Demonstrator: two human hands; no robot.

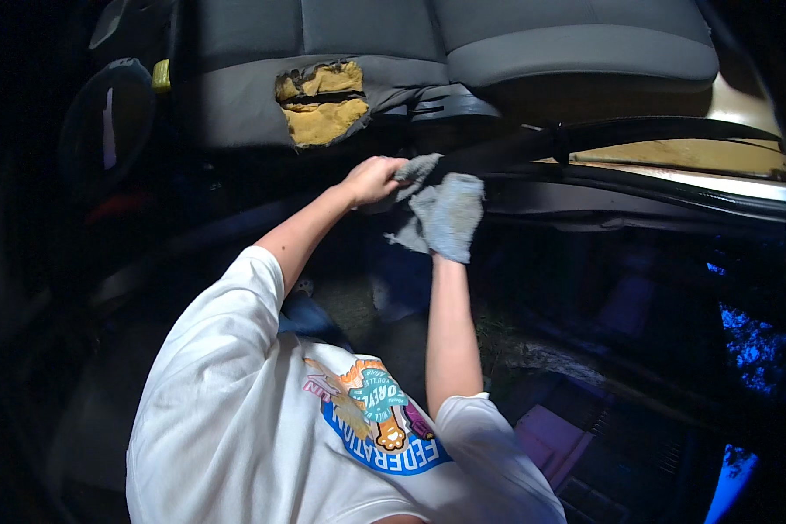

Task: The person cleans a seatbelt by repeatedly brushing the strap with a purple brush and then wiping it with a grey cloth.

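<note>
My left hand (pixel 374 181) grips one end of a grey cloth (pixel 418 171), with the fingers curled around it. Beside it, a worn, grey-blue cloth (pixel 457 213) covers my right hand (pixel 449 213) down to the wrist, so its fingers are hidden. Whether this covering and the cloth in my left hand are one piece, I cannot tell. Both hands are in front of a vehicle's grey seat (pixel 236 98), whose torn cover shows yellow foam (pixel 324 121).
A black seat belt or strap (pixel 629 131) runs right from near the hands, above the door sill (pixel 563 200). A grey plastic seat trim (pixel 455 105) lies under the seat edge. At the far left a dark steering wheel or rounded part (pixel 108 124) is dimly visible.
</note>
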